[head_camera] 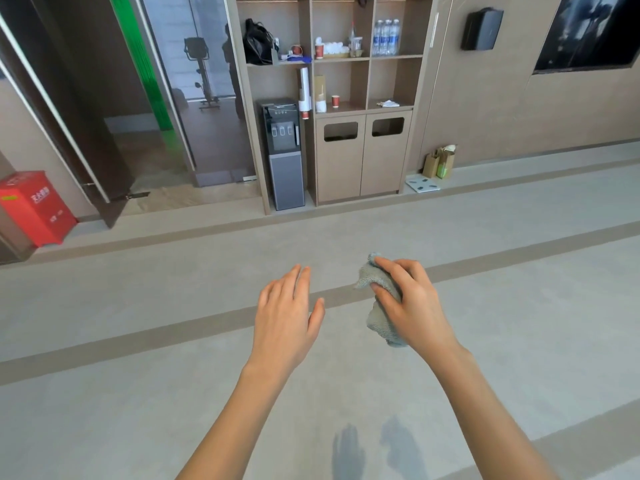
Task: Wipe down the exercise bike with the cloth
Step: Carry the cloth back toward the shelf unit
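Observation:
My right hand (412, 303) grips a crumpled grey-blue cloth (379, 308), which hangs out below my fingers over the floor. My left hand (285, 313) is held out beside it, palm down, with its fingers straight and nothing in it. An exercise bike (202, 74) shows only as a faint reflection in the glass door at the upper left, far from both hands. No other bike is in view.
A grey floor with darker stripes (173, 327) stretches ahead. Against the far wall stand a wooden shelf unit with cabinet doors (363, 157), a water dispenser (285, 154) and paper bags (440, 162). A red box (33, 206) sits at the left by an open dark door (86, 140).

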Demonstrator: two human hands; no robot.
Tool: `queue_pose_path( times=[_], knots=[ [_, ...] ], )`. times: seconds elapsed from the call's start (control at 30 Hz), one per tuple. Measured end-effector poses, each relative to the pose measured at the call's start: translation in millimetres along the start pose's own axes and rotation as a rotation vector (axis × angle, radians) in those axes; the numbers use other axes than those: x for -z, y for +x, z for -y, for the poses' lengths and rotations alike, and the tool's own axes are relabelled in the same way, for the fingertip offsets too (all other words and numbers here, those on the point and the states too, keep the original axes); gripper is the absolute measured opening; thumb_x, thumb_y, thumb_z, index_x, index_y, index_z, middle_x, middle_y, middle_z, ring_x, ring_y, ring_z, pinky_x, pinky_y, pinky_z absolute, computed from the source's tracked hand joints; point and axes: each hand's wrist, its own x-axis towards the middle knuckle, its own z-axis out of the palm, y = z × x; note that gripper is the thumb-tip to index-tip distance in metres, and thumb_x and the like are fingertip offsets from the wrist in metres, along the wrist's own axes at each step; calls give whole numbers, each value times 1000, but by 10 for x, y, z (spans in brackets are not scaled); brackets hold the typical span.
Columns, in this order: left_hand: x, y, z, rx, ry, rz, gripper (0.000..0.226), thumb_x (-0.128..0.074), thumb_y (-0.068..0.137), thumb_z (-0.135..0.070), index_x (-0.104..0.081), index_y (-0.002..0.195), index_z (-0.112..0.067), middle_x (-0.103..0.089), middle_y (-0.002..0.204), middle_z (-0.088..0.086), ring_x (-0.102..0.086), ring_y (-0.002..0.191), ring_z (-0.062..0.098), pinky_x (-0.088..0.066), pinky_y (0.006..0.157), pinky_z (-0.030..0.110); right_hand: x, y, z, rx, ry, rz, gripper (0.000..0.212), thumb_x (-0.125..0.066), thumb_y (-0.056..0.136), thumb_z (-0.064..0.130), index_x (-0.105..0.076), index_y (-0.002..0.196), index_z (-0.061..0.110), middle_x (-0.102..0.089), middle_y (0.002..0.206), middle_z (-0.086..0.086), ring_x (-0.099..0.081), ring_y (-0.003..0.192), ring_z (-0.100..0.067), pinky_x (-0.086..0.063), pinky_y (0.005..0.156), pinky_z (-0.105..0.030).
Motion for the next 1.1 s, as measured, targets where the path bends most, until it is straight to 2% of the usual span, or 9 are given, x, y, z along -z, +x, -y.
queue_pose_path(
  times=[0.2, 0.4, 0.57, 0.77, 0.87, 1.1],
  knots=[
    [-849, 1211, 371, 5, -17, 29, 49, -67, 85, -23, -55, 126, 0, -59, 127, 16, -58, 113, 31, -46, 92, 43, -487, 1291, -631, 3, -33, -18, 40, -65, 87, 15, -57, 126, 17, -50, 115, -7, -54, 102, -21, -35, 87, -16],
    [-1654, 2725, 808, 15, -28, 73, 51, -53, 93, -30, -45, 137, -5, -49, 140, 13, -48, 125, 28, -36, 104, 41, -978, 2868, -1196, 8, -22, -24, 40, -66, 86, 11, -57, 125, 14, -50, 113, -9, -55, 101, -24, -39, 90, -23],
    [-2169, 3997, 1068, -13, -24, 86, 51, -51, 94, -30, -43, 138, -5, -48, 141, 13, -47, 127, 28, -34, 106, 42, -1218, 4116, -1567, -3, -25, -48, 40, -65, 86, 11, -57, 126, 13, -51, 113, -11, -56, 99, -24, -37, 87, -17],
    [-2900, 5263, 1176, -32, -49, 120, 50, -48, 95, -31, -43, 138, -5, -48, 141, 11, -46, 127, 28, -35, 106, 43, -1434, 5315, -2174, -24, -28, -82, 40, -65, 86, 9, -58, 125, 10, -52, 113, -13, -55, 101, -27, -37, 89, -19],
    [-3371, 5891, 1201, -31, -55, 113, 49, -51, 94, -30, -45, 136, -5, -51, 137, 11, -50, 122, 30, -38, 103, 44, -1561, 5972, -2596, -14, -31, -99, 40, -65, 85, 8, -59, 125, 11, -52, 112, -12, -56, 99, -26, -35, 87, -15],
    [-4454, 7543, 1175, 15, -40, 140, 53, -44, 97, -38, -38, 142, -11, -45, 144, 6, -45, 128, 24, -32, 107, 37, -1729, 7728, -3560, 34, -9, -58, 41, -65, 86, 8, -58, 126, 12, -52, 111, -13, -54, 100, -26, -36, 89, -17]
  ],
)
